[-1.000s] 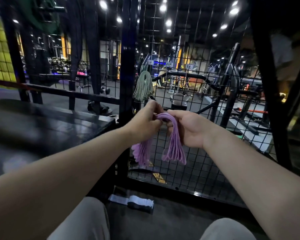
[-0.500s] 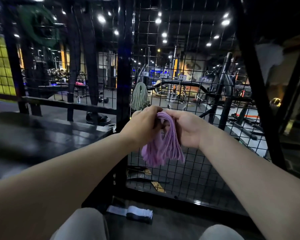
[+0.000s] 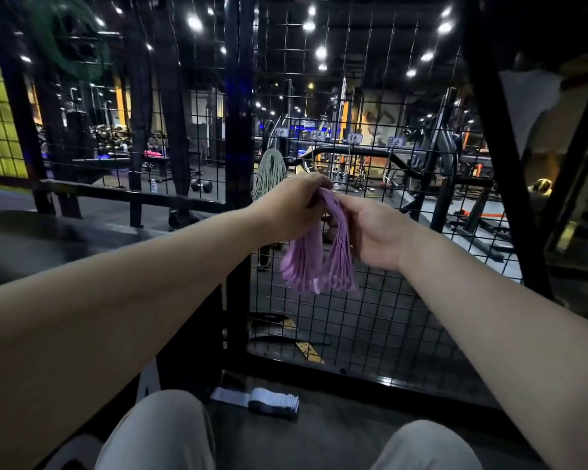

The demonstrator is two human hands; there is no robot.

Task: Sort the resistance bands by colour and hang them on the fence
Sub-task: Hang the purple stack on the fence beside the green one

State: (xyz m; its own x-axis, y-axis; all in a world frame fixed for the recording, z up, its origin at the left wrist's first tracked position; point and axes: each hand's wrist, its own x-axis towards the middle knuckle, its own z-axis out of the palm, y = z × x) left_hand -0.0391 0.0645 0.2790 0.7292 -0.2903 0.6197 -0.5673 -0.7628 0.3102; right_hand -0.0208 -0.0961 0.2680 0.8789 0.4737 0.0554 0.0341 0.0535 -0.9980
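Observation:
A bundle of purple resistance bands (image 3: 319, 262) hangs folded over, its two ends drooping in front of the black wire-mesh fence (image 3: 387, 307). My left hand (image 3: 291, 206) pinches the top of the fold from the left. My right hand (image 3: 375, 228) grips the same bundle from the right, close against the mesh. A bundle of grey-green bands (image 3: 271, 173) hangs on the fence just left of and above my left hand. A stack of pale grey bands (image 3: 269, 400) lies on the floor at the foot of the fence.
A thick black fence post (image 3: 238, 130) stands just left of the hanging bands. A dark platform (image 3: 48, 239) runs along the left. My knees (image 3: 170, 432) are at the bottom. Gym machines fill the space beyond the mesh.
Both hands have lifted the purple bundle slightly and brought it closer to the mesh. The two drooping ends, spread apart a second ago, now hang nearer together.

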